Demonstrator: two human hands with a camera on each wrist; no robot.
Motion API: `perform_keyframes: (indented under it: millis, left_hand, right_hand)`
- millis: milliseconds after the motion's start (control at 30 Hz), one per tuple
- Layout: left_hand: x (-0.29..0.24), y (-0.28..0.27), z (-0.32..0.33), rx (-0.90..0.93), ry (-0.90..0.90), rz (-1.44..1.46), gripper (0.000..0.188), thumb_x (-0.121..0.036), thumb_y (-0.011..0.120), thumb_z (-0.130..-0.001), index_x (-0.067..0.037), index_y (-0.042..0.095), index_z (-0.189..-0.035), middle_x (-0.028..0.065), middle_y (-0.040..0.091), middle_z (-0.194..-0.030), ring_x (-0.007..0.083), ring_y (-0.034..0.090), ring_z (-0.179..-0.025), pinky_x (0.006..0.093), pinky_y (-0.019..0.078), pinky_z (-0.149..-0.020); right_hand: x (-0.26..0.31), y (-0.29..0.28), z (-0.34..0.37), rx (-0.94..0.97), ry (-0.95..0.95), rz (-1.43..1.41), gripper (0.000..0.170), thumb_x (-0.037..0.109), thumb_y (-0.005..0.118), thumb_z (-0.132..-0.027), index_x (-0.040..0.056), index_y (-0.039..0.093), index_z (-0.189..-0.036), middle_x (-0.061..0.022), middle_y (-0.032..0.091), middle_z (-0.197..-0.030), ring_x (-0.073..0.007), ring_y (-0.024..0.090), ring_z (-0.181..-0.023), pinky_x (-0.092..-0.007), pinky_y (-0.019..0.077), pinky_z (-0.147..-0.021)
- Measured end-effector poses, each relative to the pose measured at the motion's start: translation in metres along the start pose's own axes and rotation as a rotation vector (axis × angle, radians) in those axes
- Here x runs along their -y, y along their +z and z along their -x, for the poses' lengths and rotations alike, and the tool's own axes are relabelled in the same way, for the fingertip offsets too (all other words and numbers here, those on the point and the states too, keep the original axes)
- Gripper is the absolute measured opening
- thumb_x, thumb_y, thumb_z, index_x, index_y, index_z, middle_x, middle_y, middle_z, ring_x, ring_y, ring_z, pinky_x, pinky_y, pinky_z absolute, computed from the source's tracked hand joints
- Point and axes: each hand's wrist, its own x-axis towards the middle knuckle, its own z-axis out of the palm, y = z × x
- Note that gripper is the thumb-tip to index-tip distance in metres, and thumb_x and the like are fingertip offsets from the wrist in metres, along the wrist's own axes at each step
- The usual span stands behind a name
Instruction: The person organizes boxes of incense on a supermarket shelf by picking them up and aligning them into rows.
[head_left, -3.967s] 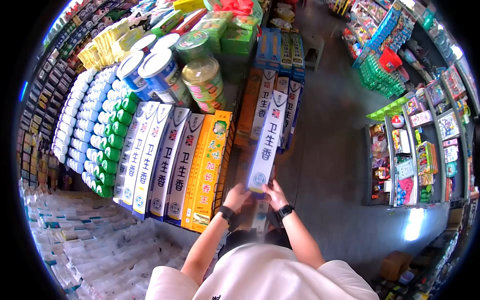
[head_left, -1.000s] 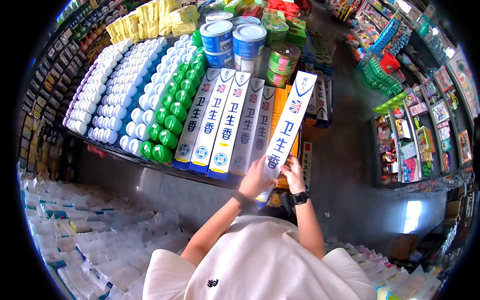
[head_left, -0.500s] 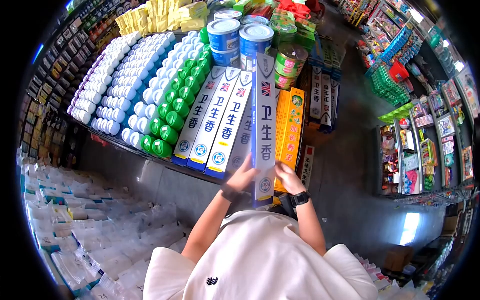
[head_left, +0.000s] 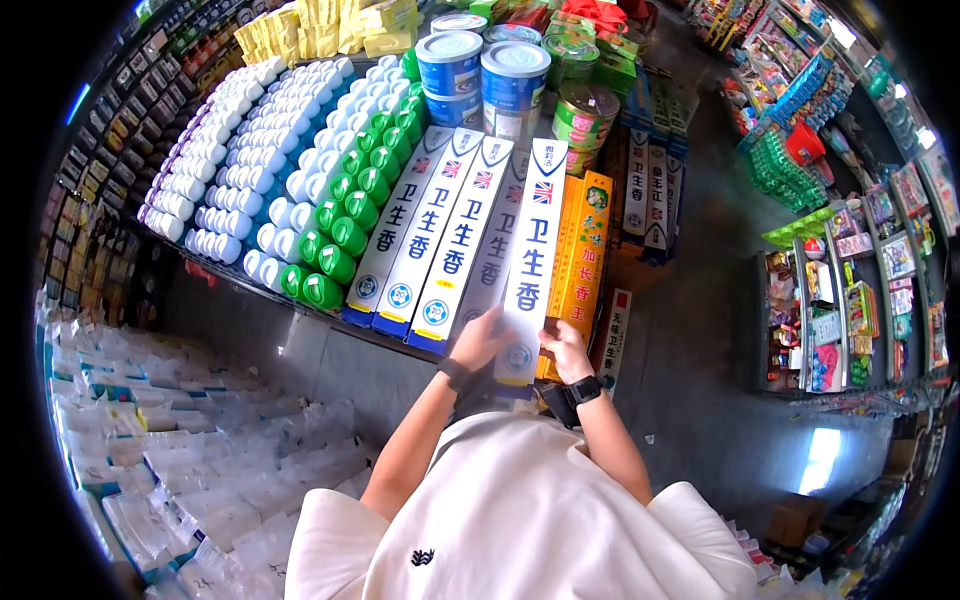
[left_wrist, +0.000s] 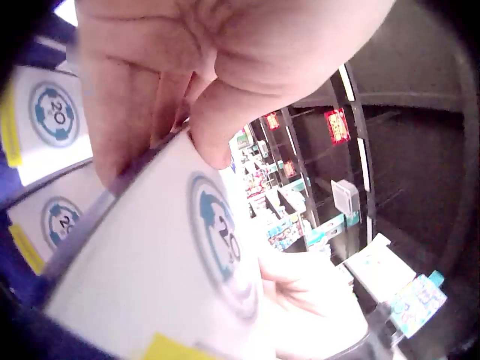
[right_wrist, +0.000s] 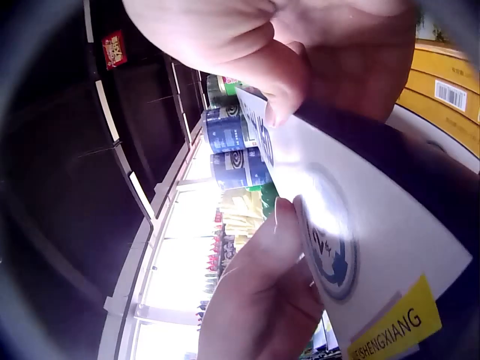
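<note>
A long white incense box with a British flag and blue Chinese lettering stands tilted in front of me in the head view, over the row of boxes. My left hand grips its left edge near the lower end, thumb on the front face. The right hand holds the opposite edge, thumb on the front too. Both wrist views show thumbs on the printed face by the round "20" mark. Matching incense boxes stand to its left, and yellow incense boxes adjoin its right side.
Green-capped bottles and rows of white-capped ones fill the display's left part. Blue tubs and green cans stand behind the boxes. Plastic-wrapped packets lie at lower left. A goods shelf is across the aisle at right.
The incense box has come from the right, over the aisle, to the left and into the row beside the yellow boxes. Both hands keep hold of it; since half a second ago it has tilted slightly.
</note>
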Motion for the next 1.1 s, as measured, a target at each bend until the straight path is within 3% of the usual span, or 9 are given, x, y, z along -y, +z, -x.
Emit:
perform_keyframes:
  millis: [133, 167, 300, 367, 467, 667, 767, 967, 1100]
  left_hand:
    - [-0.001, 0.002, 0.009, -0.281, 0.244, -0.347, 0.069, -0.015, 0.070, -0.077, -0.002, 0.034, -0.134, 0.0216, 0.049, -0.124, 0.0336, 0.054, -0.108, 0.0364, 0.0454, -0.089]
    - [-0.005, 0.000, 0.014, -0.243, 0.144, -0.347, 0.075, -0.018, 0.073, -0.073, -0.008, 0.034, -0.136, 0.0198, 0.036, -0.137, 0.0339, 0.042, -0.121, 0.0395, 0.0390, -0.098]
    - [-0.007, -0.012, 0.032, -0.093, 0.215, -0.753, 0.101, -0.037, 0.081, -0.056, -0.016, 0.029, -0.140, 0.0101, 0.024, -0.146, 0.0297, 0.021, -0.136, 0.0444, 0.0234, -0.108]
    - [0.010, -0.012, 0.035, -0.038, 0.209, -0.885, 0.105, -0.039, 0.081, -0.054, -0.016, 0.027, -0.141, 0.0074, 0.023, -0.147, 0.0285, 0.021, -0.136, 0.0446, 0.0217, -0.109]
    - [0.014, -0.011, 0.039, -0.015, 0.202, -0.981, 0.104, -0.032, 0.081, -0.053, -0.016, 0.027, -0.141, 0.0044, 0.025, -0.147, 0.0257, 0.024, -0.135, 0.0426, 0.0218, -0.109]
    - [0.019, -0.004, 0.038, -0.057, 0.184, -1.116, 0.088, -0.021, 0.071, -0.065, -0.011, 0.027, -0.141, 0.0071, 0.025, -0.147, 0.0231, 0.024, -0.136, 0.0414, 0.0205, -0.109]
    - [0.027, -0.001, 0.035, -0.175, 0.249, -1.217, 0.080, -0.020, 0.068, -0.066, -0.008, 0.032, -0.137, 0.0096, 0.030, -0.144, 0.0237, 0.027, -0.134, 0.0413, 0.0212, -0.109]
    - [0.034, -0.007, 0.033, -0.209, 0.296, -1.271, 0.057, -0.017, 0.051, -0.078, -0.006, 0.038, -0.133, 0.0096, 0.036, -0.139, 0.0212, 0.035, -0.129, 0.0421, 0.0222, -0.108]
    - [0.040, -0.007, 0.028, -0.199, 0.300, -1.281, 0.058, -0.016, 0.051, -0.079, -0.006, 0.036, -0.134, 0.0096, 0.034, -0.141, 0.0208, 0.034, -0.130, 0.0424, 0.0210, -0.108]
  right_hand:
    - [-0.014, 0.006, -0.026, -0.018, -0.004, -0.006, 0.024, 0.002, 0.058, -0.085, -0.0050, 0.054, -0.108, -0.0104, 0.061, -0.101, -0.0171, 0.058, -0.090, -0.0287, 0.0454, -0.080]
    - [-0.018, 0.008, -0.034, -0.019, -0.002, -0.023, 0.023, 0.002, 0.058, -0.085, -0.0051, 0.055, -0.107, -0.0105, 0.062, -0.100, -0.0172, 0.058, -0.090, -0.0287, 0.0451, -0.081]
    - [-0.028, 0.022, -0.061, -0.054, 0.001, 0.024, 0.015, 0.004, 0.059, -0.084, -0.0028, 0.057, -0.098, -0.0081, 0.062, -0.091, -0.0164, 0.059, -0.079, -0.0286, 0.0471, -0.072]
    - [-0.040, 0.030, -0.072, -0.103, -0.027, 0.134, 0.011, 0.007, 0.060, -0.084, -0.0006, 0.056, -0.092, -0.0056, 0.061, -0.083, -0.0153, 0.058, -0.070, -0.0287, 0.0473, -0.062]
    - [-0.059, 0.039, -0.083, -0.234, -0.140, 0.525, 0.034, 0.011, 0.060, -0.084, -0.0043, 0.051, -0.113, -0.0169, 0.059, -0.100, -0.0305, 0.057, -0.096, -0.0352, 0.0454, -0.084]
    - [-0.077, 0.040, -0.099, -0.234, -0.465, 0.847, 0.045, 0.013, 0.057, -0.085, -0.0051, 0.041, -0.123, -0.0227, 0.052, -0.113, -0.0375, 0.051, -0.107, -0.0394, 0.0400, -0.093]
    - [-0.055, 0.051, -0.094, -0.048, -0.170, 0.731, 0.051, 0.013, 0.054, -0.086, -0.0033, 0.035, -0.131, -0.0218, 0.046, -0.128, -0.0332, 0.048, -0.116, -0.0360, 0.0377, -0.096]
    - [-0.059, 0.063, -0.091, 0.056, -0.097, 0.520, 0.054, 0.010, 0.052, -0.086, -0.0010, 0.029, -0.133, -0.0193, 0.047, -0.126, -0.0268, 0.047, -0.116, -0.0338, 0.0376, -0.095]
    - [-0.031, 0.066, -0.079, 0.113, 0.005, 0.373, 0.055, 0.008, 0.053, -0.085, -0.0003, 0.029, -0.134, -0.0160, 0.045, -0.129, -0.0233, 0.045, -0.117, -0.0322, 0.0359, -0.097]
